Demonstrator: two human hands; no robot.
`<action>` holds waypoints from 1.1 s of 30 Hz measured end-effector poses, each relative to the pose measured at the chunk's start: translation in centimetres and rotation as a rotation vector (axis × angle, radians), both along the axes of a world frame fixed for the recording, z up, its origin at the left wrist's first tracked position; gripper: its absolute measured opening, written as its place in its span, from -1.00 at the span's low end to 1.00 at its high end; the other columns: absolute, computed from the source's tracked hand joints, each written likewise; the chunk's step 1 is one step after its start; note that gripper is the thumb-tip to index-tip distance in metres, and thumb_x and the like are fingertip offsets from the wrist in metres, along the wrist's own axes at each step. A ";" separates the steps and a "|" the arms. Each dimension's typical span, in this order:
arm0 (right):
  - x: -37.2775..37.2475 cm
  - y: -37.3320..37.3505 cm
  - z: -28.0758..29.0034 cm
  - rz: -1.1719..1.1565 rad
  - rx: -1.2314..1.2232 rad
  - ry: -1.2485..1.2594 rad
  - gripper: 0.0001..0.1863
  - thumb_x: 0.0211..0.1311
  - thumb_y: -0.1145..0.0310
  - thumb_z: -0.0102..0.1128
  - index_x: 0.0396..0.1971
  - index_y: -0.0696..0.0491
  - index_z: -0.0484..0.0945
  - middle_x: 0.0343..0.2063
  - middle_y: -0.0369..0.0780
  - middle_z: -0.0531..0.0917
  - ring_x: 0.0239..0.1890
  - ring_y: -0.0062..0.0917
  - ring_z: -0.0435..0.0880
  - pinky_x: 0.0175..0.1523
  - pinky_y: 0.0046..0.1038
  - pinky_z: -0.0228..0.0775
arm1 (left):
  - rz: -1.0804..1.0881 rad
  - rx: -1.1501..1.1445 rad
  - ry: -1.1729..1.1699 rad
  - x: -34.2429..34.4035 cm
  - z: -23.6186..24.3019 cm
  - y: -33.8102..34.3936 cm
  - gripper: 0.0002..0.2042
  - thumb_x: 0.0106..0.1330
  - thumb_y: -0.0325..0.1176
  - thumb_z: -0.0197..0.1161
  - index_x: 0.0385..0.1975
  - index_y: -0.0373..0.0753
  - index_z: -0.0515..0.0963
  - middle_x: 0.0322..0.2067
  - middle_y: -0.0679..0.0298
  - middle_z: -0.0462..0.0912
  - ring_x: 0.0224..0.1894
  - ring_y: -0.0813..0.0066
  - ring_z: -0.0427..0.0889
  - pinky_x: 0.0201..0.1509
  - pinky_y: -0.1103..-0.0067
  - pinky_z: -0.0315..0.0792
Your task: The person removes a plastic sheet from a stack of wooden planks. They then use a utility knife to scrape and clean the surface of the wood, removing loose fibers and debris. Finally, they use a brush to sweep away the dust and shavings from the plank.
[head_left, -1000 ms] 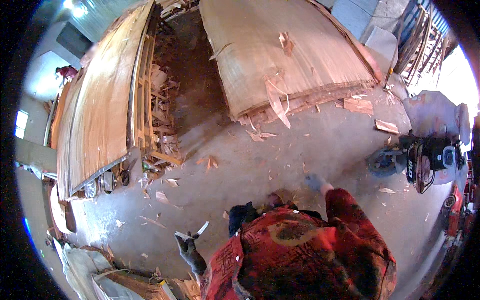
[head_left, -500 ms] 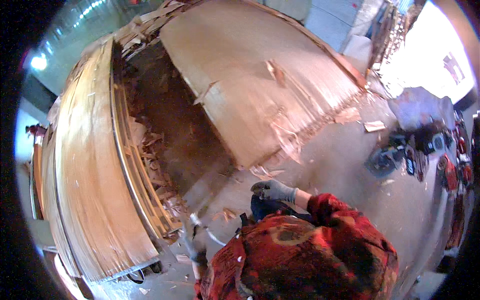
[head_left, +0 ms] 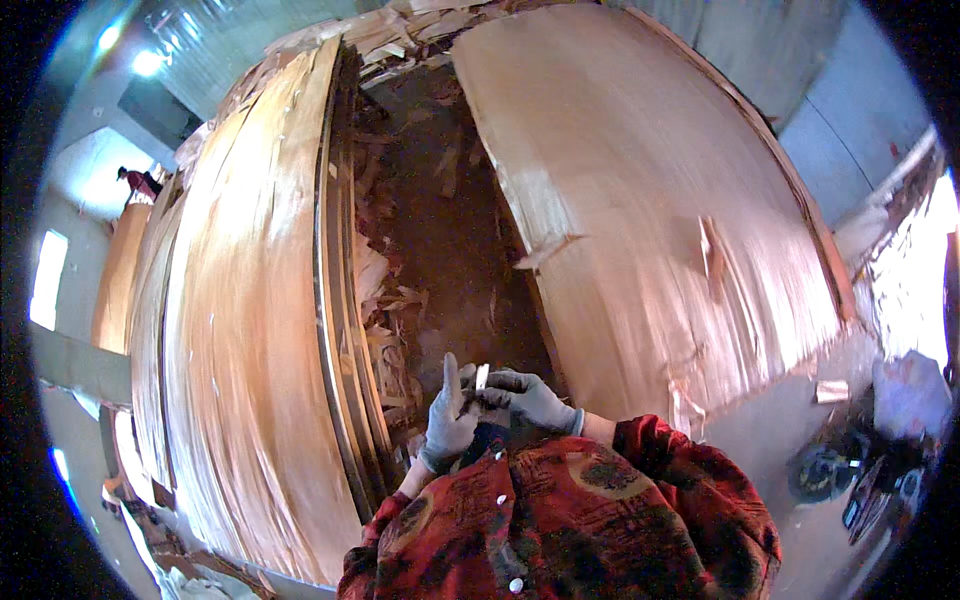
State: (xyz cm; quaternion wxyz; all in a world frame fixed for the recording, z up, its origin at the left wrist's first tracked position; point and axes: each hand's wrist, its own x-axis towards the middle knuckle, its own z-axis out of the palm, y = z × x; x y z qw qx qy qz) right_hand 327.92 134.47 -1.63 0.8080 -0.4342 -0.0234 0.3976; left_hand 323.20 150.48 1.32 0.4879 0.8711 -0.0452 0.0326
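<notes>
The grey-gloved left hand (head_left: pixel 450 425), one digit raised, and the grey-gloved right hand (head_left: pixel 540 403) come together near, a small, narrow white strip (head_left: pixel 482 377) between them; which one grips it I cannot tell. Broad tan wood-sheet stacks (head_left: pixel 250 300) lie left and right.

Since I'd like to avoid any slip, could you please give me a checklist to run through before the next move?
1. Gloves on: ok; the left hand and right hand both wear pale gloves.
2. Grip on the small white piece: cannot tell which hand holds it.
3. Top of the right stack free of scraps: not ok; a torn scrap lies there.
4. Gap between stacks tidy: not ok; wood scraps litter its left side.
5. Co-worker well away: ok, far left background.
</notes>
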 end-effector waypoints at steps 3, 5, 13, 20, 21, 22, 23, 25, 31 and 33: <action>7.9 4.3 -2.8 0.058 0.090 -0.045 -0.74 0.21 0.43 0.11 -0.11 0.17 0.48 -0.24 -0.32 0.60 -0.23 -0.69 0.54 -0.13 -0.63 0.39 | 0.151 -0.139 0.019 5.3 -1.5 3.7 -0.20 0.10 -0.66 0.06 0.33 -0.23 -0.23 0.07 -0.02 0.40 -0.10 0.32 0.58 -0.12 0.61 0.44; 13.4 7.2 -3.0 0.047 0.068 -0.035 -0.75 0.21 0.43 0.11 -0.13 0.18 0.49 -0.22 -0.29 0.60 -0.21 -0.67 0.54 -0.09 -0.61 0.40 | 0.233 -0.135 -0.027 10.4 -2.5 6.4 -0.19 0.10 -0.64 0.08 0.33 -0.22 -0.23 0.06 0.00 0.43 -0.10 0.33 0.58 -0.14 0.61 0.44; 35.6 15.3 -1.6 0.058 -0.262 -0.349 -0.55 0.18 0.38 0.16 0.06 0.13 0.34 -0.10 -0.24 0.52 -0.12 -0.62 0.47 0.01 -0.53 0.34 | 0.118 -0.248 -0.030 33.5 -2.4 17.8 -0.16 0.08 -0.75 0.00 0.34 -0.17 -0.28 0.17 0.06 0.32 0.05 0.43 0.43 0.00 0.59 0.37; 50.7 21.2 -1.6 -0.280 -0.107 0.047 -0.76 0.18 0.52 0.13 -0.12 0.15 0.47 -0.26 -0.32 0.58 -0.24 -0.68 0.51 -0.06 -0.59 0.39 | -0.199 -0.137 -0.127 54.5 -0.5 21.3 -0.06 -0.01 -0.75 0.05 0.31 -0.23 -0.43 0.06 -0.08 0.39 -0.11 0.10 0.58 -0.08 0.47 0.45; 53.7 22.0 -2.5 -0.298 -0.061 0.095 -0.71 0.19 0.50 0.13 -0.07 0.14 0.45 -0.21 -0.31 0.58 -0.18 -0.66 0.51 -0.02 -0.57 0.37 | -0.221 -0.292 -0.091 57.7 -1.0 21.8 -0.07 0.01 -0.74 0.05 0.31 -0.24 -0.44 0.05 -0.05 0.42 -0.10 0.10 0.57 -0.07 0.48 0.45; 56.8 23.1 -2.3 -0.299 -0.037 0.041 -0.70 0.19 0.48 0.14 -0.05 0.14 0.45 -0.19 -0.30 0.57 -0.15 -0.65 0.50 0.00 -0.57 0.36 | -0.219 -0.250 -0.081 60.7 -1.2 22.8 -0.09 0.04 -0.69 0.09 0.31 -0.24 -0.41 0.05 -0.02 0.43 -0.09 0.16 0.57 -0.06 0.50 0.44; 60.2 24.2 -1.2 -0.303 -0.016 -0.018 -0.68 0.19 0.47 0.14 -0.03 0.13 0.44 -0.16 -0.30 0.57 -0.12 -0.64 0.49 0.03 -0.57 0.35 | -0.220 -0.212 -0.077 64.1 -1.1 23.8 -0.10 0.07 -0.64 0.12 0.32 -0.24 -0.38 0.05 0.02 0.44 -0.08 0.23 0.57 -0.04 0.52 0.43; 66.4 26.5 -0.9 -0.245 0.065 -0.075 -0.62 0.21 0.41 0.14 0.04 0.11 0.41 -0.09 -0.28 0.54 -0.03 -0.63 0.46 0.09 -0.56 0.30 | -0.187 0.017 -0.052 69.7 -0.1 26.4 -0.11 0.09 -0.61 0.15 0.32 -0.23 -0.34 0.04 0.08 0.47 -0.07 0.26 0.58 -0.03 0.53 0.44; 84.0 34.4 -2.5 -0.061 0.087 -0.149 -0.69 0.21 0.37 0.13 -0.04 0.09 0.48 -0.15 -0.34 0.57 -0.11 -0.68 0.47 0.01 -0.54 0.34 | 0.047 0.040 -0.089 84.7 2.5 32.9 -0.12 0.08 -0.56 0.17 0.31 -0.28 -0.32 0.01 0.04 0.48 -0.14 0.15 0.59 -0.13 0.47 0.47; 88.9 37.9 -1.9 -0.062 0.246 -0.168 -0.74 0.21 0.36 0.14 -0.10 0.07 0.54 -0.22 -0.36 0.58 -0.18 -0.71 0.48 -0.06 -0.57 0.36 | 0.148 0.046 -0.095 88.4 1.6 35.7 -0.14 0.09 -0.59 0.14 0.30 -0.30 -0.33 0.00 0.04 0.48 -0.17 0.12 0.60 -0.17 0.45 0.47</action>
